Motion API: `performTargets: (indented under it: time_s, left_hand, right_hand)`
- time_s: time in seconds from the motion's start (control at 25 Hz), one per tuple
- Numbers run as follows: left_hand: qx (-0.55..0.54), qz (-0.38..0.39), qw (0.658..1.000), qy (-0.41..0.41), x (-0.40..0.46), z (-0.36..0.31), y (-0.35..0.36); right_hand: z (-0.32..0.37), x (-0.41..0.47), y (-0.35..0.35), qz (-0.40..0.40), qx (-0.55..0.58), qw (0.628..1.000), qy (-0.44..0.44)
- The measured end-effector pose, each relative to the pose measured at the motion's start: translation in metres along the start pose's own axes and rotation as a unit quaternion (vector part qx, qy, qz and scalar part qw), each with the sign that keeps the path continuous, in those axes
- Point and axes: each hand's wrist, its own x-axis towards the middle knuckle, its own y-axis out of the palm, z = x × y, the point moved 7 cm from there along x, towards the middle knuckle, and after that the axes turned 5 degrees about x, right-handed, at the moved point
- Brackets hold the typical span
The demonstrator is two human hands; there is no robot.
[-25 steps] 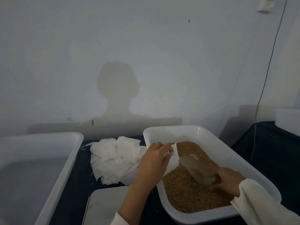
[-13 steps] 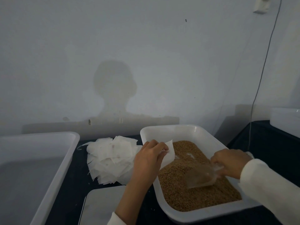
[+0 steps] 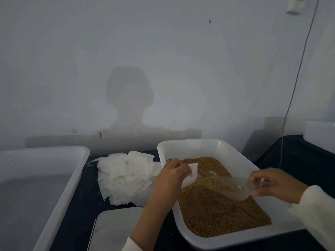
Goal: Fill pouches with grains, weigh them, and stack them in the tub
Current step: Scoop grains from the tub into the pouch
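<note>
Left hand (image 3: 172,178) pinches an open pouch (image 3: 191,175) over the grain tray (image 3: 235,151); right hand (image 3: 272,183) grips the clear scoop (image 3: 233,187), its long axis pointing leftward, mouth just beside the pouch opening.

A person's shadow (image 3: 129,98) is falling across the pale wall (image 3: 72,51) behind the dark table (image 3: 85,205). A thin cable (image 3: 297,75) is hanging down the wall at the right, from beside a small white fitting (image 3: 294,5) near the top edge. A white box (image 3: 320,134) is sitting at the far right on a dark-covered surface (image 3: 297,153).
</note>
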Motion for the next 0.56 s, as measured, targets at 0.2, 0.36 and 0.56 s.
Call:
performTargets:
  time_s: [0.2, 0.36, 0.56]
  left_hand:
    - [0.004, 0.077, 0.997, 0.021, -0.001, -0.01, 0.019]
    - [0.003, 0.098, 0.994, 0.044, -0.003, -0.022, 0.025]
    - [0.008, 0.114, 0.992, 0.056, -0.004, -0.029, 0.031]
  right_hand:
    - [0.029, -0.01, -0.036, -0.032, -0.018, 0.999, -0.034]
    - [0.042, -0.008, -0.043, -0.033, -0.105, 0.994, -0.017]
    - [0.053, -0.006, -0.046, -0.001, -0.187, 0.982, 0.006]
